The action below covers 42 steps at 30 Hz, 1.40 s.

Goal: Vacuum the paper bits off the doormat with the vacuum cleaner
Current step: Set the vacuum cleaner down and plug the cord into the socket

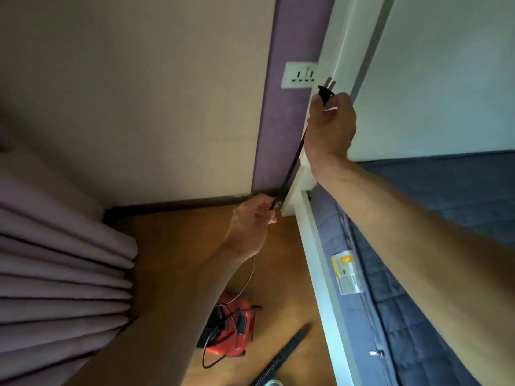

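- Purple-and-cream wall (pixel 139 93) fills the far side of the room, with a wooden floor (pixel 172 246) below it.
- The vacuum cleaner (pixel 234 327), a red body, sits on the floor at the near side, below both arms. Its black hose (pixel 287 352) lies just to its right.
- Neither the doormat nor the paper bits are in view.
- The cord (pixel 289 168) runs taut from the near left up to the far right, between the two hands. More of it lies in loose loops over the vacuum cleaner.
- The plug (pixel 325 93) is pinched at its black body by the right hand (pixel 331 121), with its two prongs sticking out beyond the fingers.
- The left hand (pixel 250 221) is curled round the cord lower down, nearer the floor.
- The wall socket (pixel 300 74) lies just left of the plug and slightly beyond it, close but apart.
- The prongs tilt up and to the right, away from the socket's slots. By my reading, the plug needs a short shift left and a turn to face the plate.
- The right hand is much the nearer to the socket and should do the inserting, while the left hand feeds slack.
- A bed (pixel 418 246) with a blue quilt lies to the right, and a folded curtain (pixel 61 260) hangs at the left.
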Available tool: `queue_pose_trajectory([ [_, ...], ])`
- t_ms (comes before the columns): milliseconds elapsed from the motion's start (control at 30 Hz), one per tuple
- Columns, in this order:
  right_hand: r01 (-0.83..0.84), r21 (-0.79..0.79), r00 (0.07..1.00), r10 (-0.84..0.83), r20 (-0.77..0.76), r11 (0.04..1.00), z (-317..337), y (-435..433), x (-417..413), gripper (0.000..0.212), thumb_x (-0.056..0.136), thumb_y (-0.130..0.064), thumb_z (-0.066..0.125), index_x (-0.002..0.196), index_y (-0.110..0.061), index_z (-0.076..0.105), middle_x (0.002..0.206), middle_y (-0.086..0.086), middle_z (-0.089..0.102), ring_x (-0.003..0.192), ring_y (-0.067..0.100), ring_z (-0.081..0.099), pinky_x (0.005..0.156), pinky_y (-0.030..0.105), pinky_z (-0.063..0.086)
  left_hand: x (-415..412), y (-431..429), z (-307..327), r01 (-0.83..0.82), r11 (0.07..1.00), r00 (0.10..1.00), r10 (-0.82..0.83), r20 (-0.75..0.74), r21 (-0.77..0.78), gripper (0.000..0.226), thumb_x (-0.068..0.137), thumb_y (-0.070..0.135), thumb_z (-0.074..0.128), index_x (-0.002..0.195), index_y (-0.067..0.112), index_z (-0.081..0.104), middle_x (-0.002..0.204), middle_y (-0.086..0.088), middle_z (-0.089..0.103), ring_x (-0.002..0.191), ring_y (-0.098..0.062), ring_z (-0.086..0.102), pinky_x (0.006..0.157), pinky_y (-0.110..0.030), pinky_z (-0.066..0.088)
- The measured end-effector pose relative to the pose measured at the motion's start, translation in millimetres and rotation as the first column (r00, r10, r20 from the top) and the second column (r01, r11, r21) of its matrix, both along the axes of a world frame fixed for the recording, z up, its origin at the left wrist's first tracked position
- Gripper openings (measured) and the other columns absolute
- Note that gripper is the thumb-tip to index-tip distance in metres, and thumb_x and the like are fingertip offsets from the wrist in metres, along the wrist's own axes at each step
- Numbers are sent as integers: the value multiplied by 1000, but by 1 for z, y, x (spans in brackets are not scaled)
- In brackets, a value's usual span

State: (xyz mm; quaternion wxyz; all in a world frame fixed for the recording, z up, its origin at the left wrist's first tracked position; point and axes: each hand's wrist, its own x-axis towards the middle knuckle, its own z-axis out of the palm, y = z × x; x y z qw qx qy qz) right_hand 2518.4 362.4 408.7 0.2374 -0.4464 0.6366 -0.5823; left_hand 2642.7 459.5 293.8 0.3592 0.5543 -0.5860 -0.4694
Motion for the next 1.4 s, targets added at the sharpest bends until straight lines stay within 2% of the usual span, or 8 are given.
queue_pose_trajectory([
  [100, -14, -65, 1000, 13, -9, 998, 69, -11, -1, 33, 98, -23, 55, 69, -28, 39, 67, -10, 50, 59, -1, 47, 54, 6, 38, 0, -18, 64, -6, 995, 1000, 7, 10, -99, 24, 101, 8, 50, 91, 29, 60, 79, 12, 67, 75, 7, 66, 67, -7, 50],
  [233, -23, -159, 999, 15, -48, 987, 165, -22, 0, 30, 97, -22, 56, 70, -26, 43, 65, -8, 51, 56, 1, 47, 52, 7, 38, 3, -40, 150, -21, 974, 1000, 17, -17, -227, 25, 100, 5, 50, 91, 26, 61, 75, 2, 68, 69, -9, 67, 67, -21, 56],
  [400, -32, -283, 995, 5, -98, 958, 279, -35, 8, 13, 96, -19, 57, 85, -13, 52, 68, -13, 51, 60, 0, 48, 53, 6, 38, 6, -61, 253, -22, 945, 998, -1, -71, -328, 26, 100, 2, 49, 97, 26, 61, 71, 6, 67, 62, -6, 66, 59, -15, 54],
  [567, -128, -383, 969, 34, -244, 915, 389, -33, 21, 19, 96, -17, 59, 79, -14, 50, 62, -13, 47, 50, -7, 45, 49, 8, 34, 15, -77, 345, -25, 907, 994, -22, -106, -420, 21, 97, -1, 51, 95, 16, 63, 70, -10, 70, 61, -20, 69, 56, -21, 55],
  [800, -152, -495, 960, 10, -279, 856, 505, -26, 42, 20, 95, -19, 59, 79, -12, 51, 60, -12, 46, 52, 1, 40, 53, 21, 33, 21, -92, 453, -55, 856, 989, -25, -147, -514, 17, 94, -5, 53, 93, 10, 63, 61, -7, 65, 50, -12, 62, 48, -17, 47],
  [933, -159, -540, 959, -1, -284, 826, 550, -19, 43, 20, 94, -20, 59, 78, -12, 52, 60, -12, 47, 52, 3, 41, 56, 26, 35, 26, -97, 498, -71, 850, 985, -24, -173, -522, 14, 93, -9, 52, 91, 0, 62, 66, -21, 65, 49, -14, 58, 45, -18, 44],
  [1100, -153, -568, 960, -14, -279, 809, 582, -20, 40, 15, 95, -22, 59, 83, -13, 57, 63, -10, 50, 54, 3, 44, 59, 28, 39, 24, -102, 532, -79, 834, 983, -27, -184, -546, 30, 92, -11, 50, 84, 15, 63, 64, -19, 65, 49, -18, 59, 45, -20, 46],
  [1400, -138, -474, 948, -22, -317, 869, 543, -59, 22, 16, 98, -25, 55, 94, -11, 62, 67, -8, 50, 57, 4, 46, 51, 22, 35, 7, -117, 499, -81, 879, 984, -6, -180, -470, 18, 93, -13, 52, 90, 1, 63, 63, -16, 62, 46, -10, 58, 43, -20, 48],
])
